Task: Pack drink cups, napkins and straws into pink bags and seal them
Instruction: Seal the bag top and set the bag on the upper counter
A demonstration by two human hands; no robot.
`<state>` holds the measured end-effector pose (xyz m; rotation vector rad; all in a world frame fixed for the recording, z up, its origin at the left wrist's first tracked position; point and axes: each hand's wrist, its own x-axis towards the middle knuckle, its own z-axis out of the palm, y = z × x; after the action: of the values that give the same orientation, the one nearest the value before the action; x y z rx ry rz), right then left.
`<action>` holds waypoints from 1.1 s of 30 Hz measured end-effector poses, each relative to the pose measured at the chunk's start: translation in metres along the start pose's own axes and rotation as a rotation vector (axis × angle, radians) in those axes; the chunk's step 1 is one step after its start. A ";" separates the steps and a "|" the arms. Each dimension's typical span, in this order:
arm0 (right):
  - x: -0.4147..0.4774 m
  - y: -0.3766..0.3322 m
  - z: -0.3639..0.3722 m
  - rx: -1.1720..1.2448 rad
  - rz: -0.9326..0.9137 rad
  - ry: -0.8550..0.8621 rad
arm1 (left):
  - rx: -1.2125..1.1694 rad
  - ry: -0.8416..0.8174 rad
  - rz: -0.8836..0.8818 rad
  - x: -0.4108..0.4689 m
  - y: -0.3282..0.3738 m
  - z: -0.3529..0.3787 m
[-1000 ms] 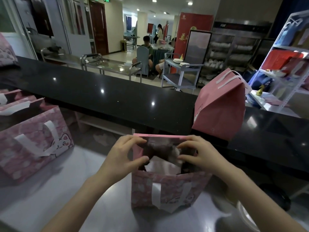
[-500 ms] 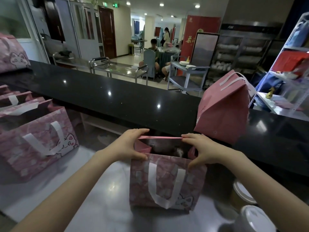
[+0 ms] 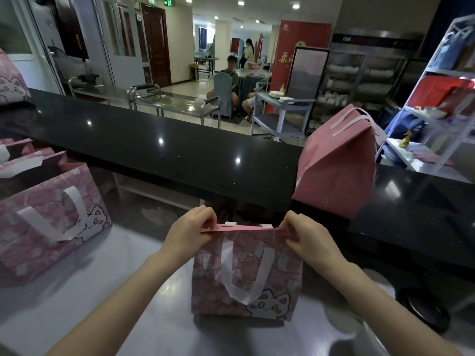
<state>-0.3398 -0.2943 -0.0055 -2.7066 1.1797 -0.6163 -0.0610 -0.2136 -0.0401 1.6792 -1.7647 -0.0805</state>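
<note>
Fingers (image 3: 207, 220) of the left hand (image 3: 189, 231) and right hand (image 3: 307, 238) pinch the closed top edge of the pink bag (image 3: 246, 281) at both ends. It stands upright on the steel worktop (image 3: 102, 304), seam running left to right, cat print facing the person. One closed bag (image 3: 336, 170) sits on the black counter (image 3: 180, 155); apparently three open bags (image 3: 51, 217) stand to the left.

Black counter (image 3: 180, 160); steel cart (image 3: 177, 104) beyond; seemingly plates (image 3: 277, 94).

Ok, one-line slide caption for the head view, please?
Left hand and right hand pinch the bag shut at its top, on the counter; a closed bag stands on the black ledge behind.
</note>
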 end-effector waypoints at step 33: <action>0.005 -0.044 0.005 0.019 0.069 -0.254 | 0.178 -0.113 0.179 -0.008 0.040 0.007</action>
<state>-0.3045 -0.2676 0.0032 -2.6184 1.1872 -0.2626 -0.0993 -0.2027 -0.0288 1.6587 -2.0514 0.0651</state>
